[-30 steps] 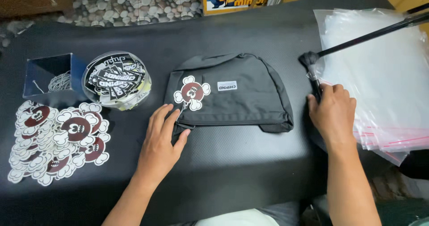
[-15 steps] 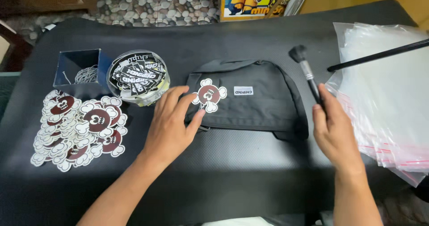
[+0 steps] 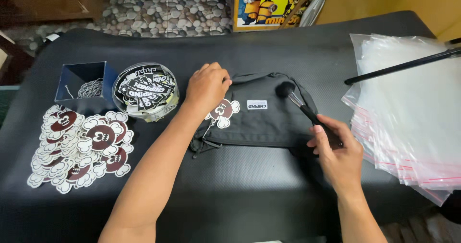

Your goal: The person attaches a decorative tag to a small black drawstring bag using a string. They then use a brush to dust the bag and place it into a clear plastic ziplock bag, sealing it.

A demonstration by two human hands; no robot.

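Your left hand (image 3: 207,83) is pressed flat, fingers loose, on the black fabric pouch (image 3: 261,113) mid-table while your right hand (image 3: 337,152) grips a black soft-bristled brush (image 3: 307,112) over it, so you're dusting, and next probably wants light strokes around the brown-and-white cartoon tag (image 3: 222,112).

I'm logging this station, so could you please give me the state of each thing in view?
Black bag: flat, zipped shut.
Brush: held, tip on bag.
Left hand: resting on bag.
Right hand: grip on brush.
Round tub: full of stickers.
Blue box: open.
Clear bags: stacked.
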